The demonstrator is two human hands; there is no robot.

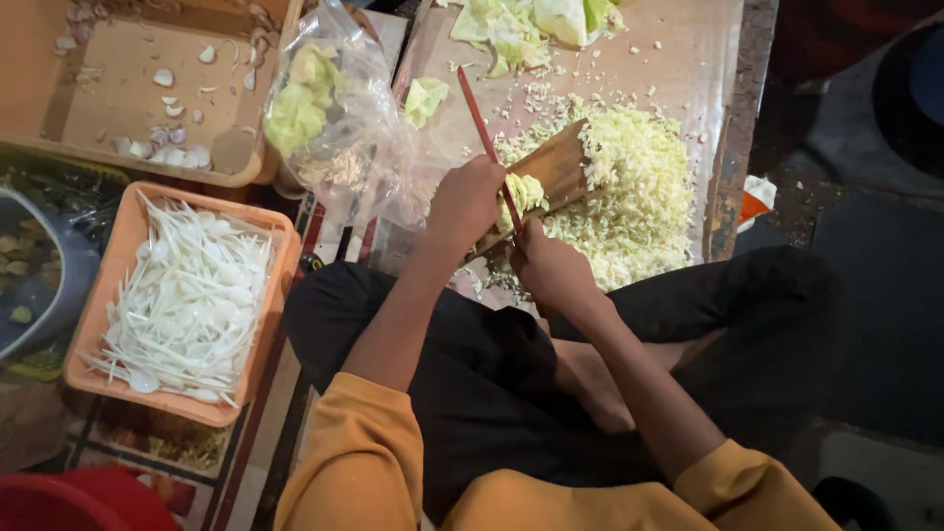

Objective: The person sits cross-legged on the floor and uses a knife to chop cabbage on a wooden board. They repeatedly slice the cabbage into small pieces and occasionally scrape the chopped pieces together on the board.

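- The floor (865,295) is lying dark at three o'clock, with a person sitting cross-legged on it in black trousers and orange sleeves.
- One brown sheet (678,59) is serving as the work surface at twelve o'clock, spread under the cutting.
- One heap of shredded cabbage (634,197) is lying on the sheet, just right of centre.
- One orange basket (93,324) is sitting at nine o'clock, holding a pile of white plastic spoons (192,305), too many to count.
- One cardboard tray (128,79) is resting at ten o'clock, with garlic cloves scattered in it.
- One clear plastic bag (334,128) is holding cabbage pieces at eleven o'clock.
- One wooden board (556,167) is tilting at centre, touching the heap.
- The left hand (464,205) is closing around the board's near end.
- The right hand (551,267) is gripping the red-handled knife (482,123), pressing a small cabbage wedge (526,192) against the board.
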